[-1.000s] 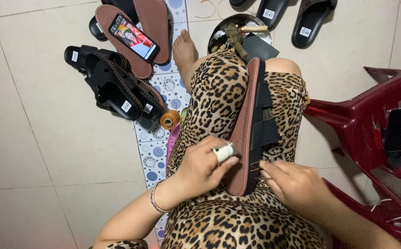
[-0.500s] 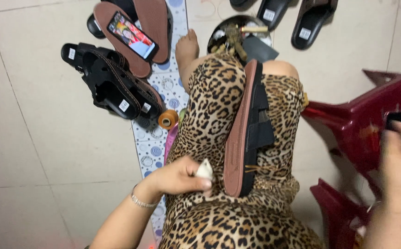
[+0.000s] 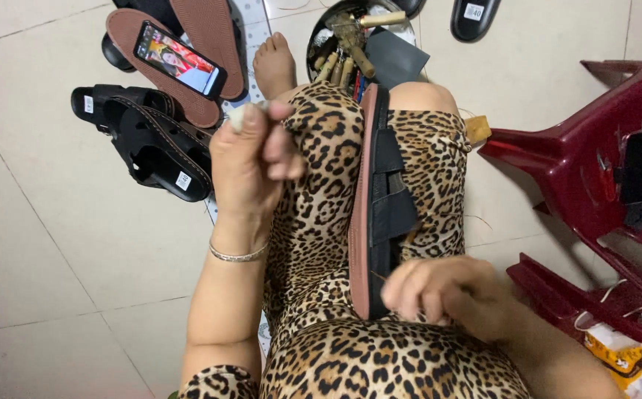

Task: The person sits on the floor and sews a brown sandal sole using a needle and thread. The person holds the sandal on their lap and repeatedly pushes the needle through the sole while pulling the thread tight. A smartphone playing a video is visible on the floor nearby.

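A brown-soled sandal with black straps (image 3: 377, 199) lies on edge along my lap, which is covered in leopard-print cloth. My right hand (image 3: 443, 294) rests at the sandal's near end, its fingers curled against the sole and strap. My left hand (image 3: 251, 159) is raised over my left knee, with its fingers pinched on a small pale lump (image 3: 238, 116). A thin bracelet (image 3: 238, 256) circles that wrist.
On the tiled floor to the left lie black sandals (image 3: 151, 144), brown soles (image 3: 188, 44) and a phone (image 3: 179, 59) with a lit screen. A round tray of tools (image 3: 350, 41) sits by my bare foot (image 3: 273, 66). A dark red plastic chair (image 3: 609, 192) stands on the right.
My left hand has lifted from beside the sandal up over my knee, still holding the pale lump. My right hand has come back from the red chair to the sandal's near end.
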